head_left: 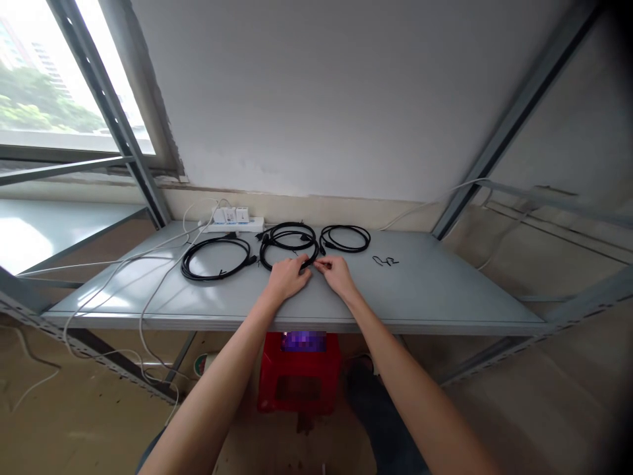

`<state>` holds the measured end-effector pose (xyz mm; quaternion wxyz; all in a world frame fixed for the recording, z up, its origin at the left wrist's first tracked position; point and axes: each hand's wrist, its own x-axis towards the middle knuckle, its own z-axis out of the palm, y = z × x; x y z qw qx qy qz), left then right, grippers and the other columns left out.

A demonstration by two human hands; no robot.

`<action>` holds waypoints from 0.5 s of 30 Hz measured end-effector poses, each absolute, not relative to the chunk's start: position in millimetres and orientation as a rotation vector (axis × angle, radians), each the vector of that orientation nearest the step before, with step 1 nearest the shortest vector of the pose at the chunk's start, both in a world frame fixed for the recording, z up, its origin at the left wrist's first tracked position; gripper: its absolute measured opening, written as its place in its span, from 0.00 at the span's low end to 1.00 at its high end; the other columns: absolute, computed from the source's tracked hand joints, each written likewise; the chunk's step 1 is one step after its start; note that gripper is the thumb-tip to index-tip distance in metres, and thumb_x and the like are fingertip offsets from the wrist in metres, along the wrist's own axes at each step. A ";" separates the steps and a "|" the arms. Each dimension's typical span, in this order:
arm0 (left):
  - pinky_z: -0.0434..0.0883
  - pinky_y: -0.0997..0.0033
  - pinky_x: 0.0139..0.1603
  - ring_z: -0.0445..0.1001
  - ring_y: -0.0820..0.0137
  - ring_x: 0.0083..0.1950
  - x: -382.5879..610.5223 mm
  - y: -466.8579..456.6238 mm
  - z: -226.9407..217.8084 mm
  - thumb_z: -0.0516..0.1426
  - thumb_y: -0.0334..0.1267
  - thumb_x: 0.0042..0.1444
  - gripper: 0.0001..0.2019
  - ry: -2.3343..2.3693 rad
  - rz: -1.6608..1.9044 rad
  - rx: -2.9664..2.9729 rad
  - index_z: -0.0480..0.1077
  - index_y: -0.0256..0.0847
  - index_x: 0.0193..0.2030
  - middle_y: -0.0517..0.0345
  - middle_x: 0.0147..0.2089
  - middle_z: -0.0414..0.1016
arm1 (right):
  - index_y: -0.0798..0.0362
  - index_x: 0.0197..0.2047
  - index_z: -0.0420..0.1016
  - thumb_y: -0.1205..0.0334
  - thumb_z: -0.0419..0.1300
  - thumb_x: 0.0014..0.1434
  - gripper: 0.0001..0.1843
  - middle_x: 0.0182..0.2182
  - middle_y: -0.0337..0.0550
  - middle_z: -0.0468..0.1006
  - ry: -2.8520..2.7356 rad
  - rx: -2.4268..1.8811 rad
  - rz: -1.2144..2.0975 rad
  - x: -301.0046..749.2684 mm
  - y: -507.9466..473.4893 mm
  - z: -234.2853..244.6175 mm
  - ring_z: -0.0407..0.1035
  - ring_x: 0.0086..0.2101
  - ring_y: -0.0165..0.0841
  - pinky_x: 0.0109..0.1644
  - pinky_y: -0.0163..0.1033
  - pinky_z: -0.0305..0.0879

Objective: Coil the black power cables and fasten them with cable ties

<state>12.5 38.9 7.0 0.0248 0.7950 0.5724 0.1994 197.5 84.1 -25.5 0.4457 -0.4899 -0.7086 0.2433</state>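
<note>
Both my hands rest on the grey metal shelf [420, 290], side by side at the near edge of a coiled black cable [288, 250]. My left hand [288, 277] is curled with its fingers pinched on that coil's near loop. My right hand [337, 272] pinches the same cable just to the right, fingertips meeting the left hand's. Another black coil [291, 233] overlaps it behind. A larger coil [216, 258] lies to the left and a smaller one [345, 238] to the right.
A white power strip [232, 223] with plugs sits at the shelf's back left, white cords [123, 270] trailing off the left edge. Two small black twist ties [386, 261] lie right of my hands. A red plastic stool [299, 373] stands under the shelf. Slanted metal struts frame both sides.
</note>
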 end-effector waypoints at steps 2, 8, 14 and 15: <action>0.71 0.62 0.49 0.83 0.53 0.51 12.5 39.2 7.0 0.50 0.42 0.71 0.17 1.776 0.597 2.455 0.73 0.47 0.61 0.50 0.43 0.85 | 0.51 0.38 0.90 0.60 0.69 0.61 0.07 0.34 0.45 0.86 -1.796 -1.176 0.602 197.8 84.0 -25.3 0.74 0.35 0.39 0.43 0.42 0.66; 0.70 0.61 0.48 0.83 0.52 0.52 12.9 39.8 7.6 0.49 0.42 0.71 0.15 1.780 0.581 2.470 0.74 0.44 0.54 0.47 0.45 0.85 | 0.50 0.40 0.91 0.63 0.73 0.58 0.06 0.35 0.45 0.85 -1.873 -1.170 0.562 194.6 82.7 -24.9 0.74 0.36 0.39 0.43 0.42 0.65; 0.71 0.61 0.49 0.83 0.52 0.52 14.6 39.7 8.0 0.50 0.43 0.70 0.13 1.825 0.577 2.434 0.75 0.44 0.50 0.46 0.44 0.85 | 0.48 0.35 0.89 0.67 0.71 0.59 0.05 0.35 0.45 0.85 -1.897 -1.178 0.390 191.0 75.4 -22.5 0.72 0.41 0.40 0.50 0.44 0.65; 0.71 0.61 0.49 0.83 0.52 0.52 14.8 39.4 8.2 0.51 0.43 0.70 0.13 1.836 0.582 2.425 0.75 0.44 0.51 0.46 0.44 0.85 | 0.48 0.35 0.89 0.68 0.71 0.59 0.06 0.35 0.45 0.84 -1.894 -1.184 0.361 190.6 73.9 -22.0 0.72 0.42 0.41 0.51 0.44 0.65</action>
